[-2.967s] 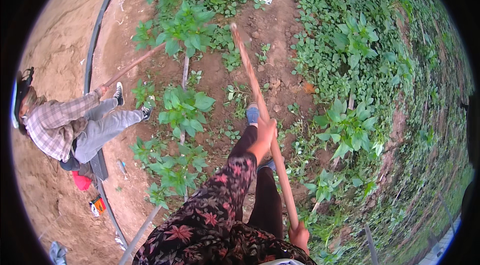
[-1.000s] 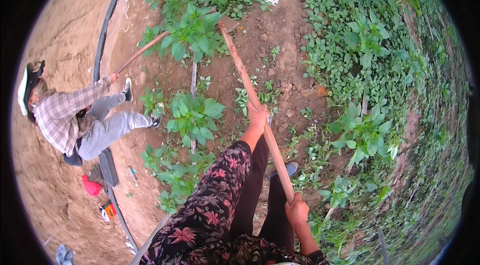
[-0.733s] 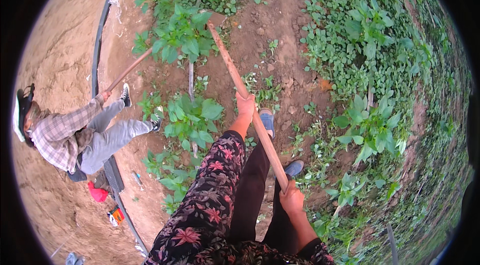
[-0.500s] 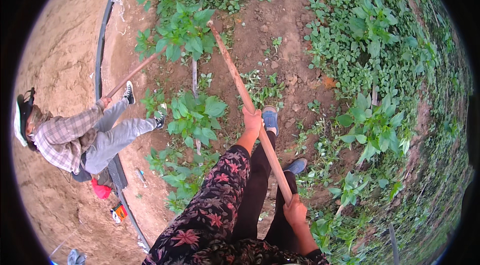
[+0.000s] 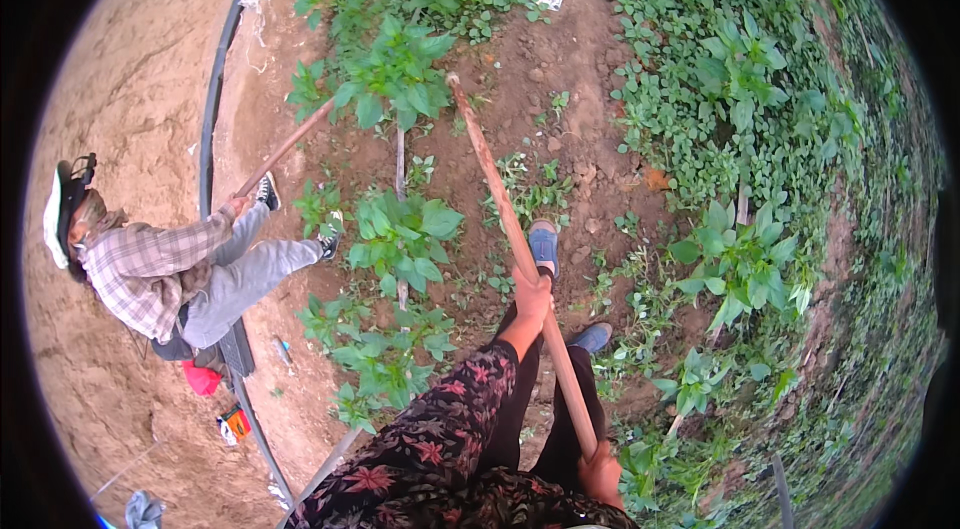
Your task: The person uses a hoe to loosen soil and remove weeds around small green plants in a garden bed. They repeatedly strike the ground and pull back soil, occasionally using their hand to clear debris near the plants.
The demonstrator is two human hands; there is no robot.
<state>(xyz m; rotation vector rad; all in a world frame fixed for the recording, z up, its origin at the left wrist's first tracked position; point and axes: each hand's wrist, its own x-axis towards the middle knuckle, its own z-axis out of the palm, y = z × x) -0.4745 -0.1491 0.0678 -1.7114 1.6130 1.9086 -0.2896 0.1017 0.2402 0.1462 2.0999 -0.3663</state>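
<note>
Across the middle of a bare strip of soil [image 5: 575, 49] between leafy rows, a wooden-handled hoe [image 5: 515, 234] slants from the person's lower right up toward the far left. The left hand [image 5: 533, 297] is wrapped around the shaft near its middle, and the right hand [image 5: 600, 474] grips it close to the near end, partly cut off by the person's clothing. The far end of the shaft lies just beside a bushy green plant [image 5: 395, 74]; the blade cannot be made out.

Below the shaft are dark trousers and two blue shoes, the left shoe [image 5: 543, 246] ahead of the right shoe [image 5: 592, 337]. Small weeds [image 5: 530, 184] grow close to the shaft. A broad-leaved plant [image 5: 400, 234] stands to its left, and dense low greenery [image 5: 680, 89] covers the ground to the right. A white scrap [image 5: 549, 3] lies farther up the soil.

At the left, a co-worker [image 5: 150, 264] in a plaid shirt and grey trousers holds another wooden handle [image 5: 290, 154], its far end hidden among leaves. A dark pipe [image 5: 212, 119] runs along the plot's edge; near it lie a red cloth item [image 5: 201, 378] and an orange-and-black package [image 5: 234, 424].
</note>
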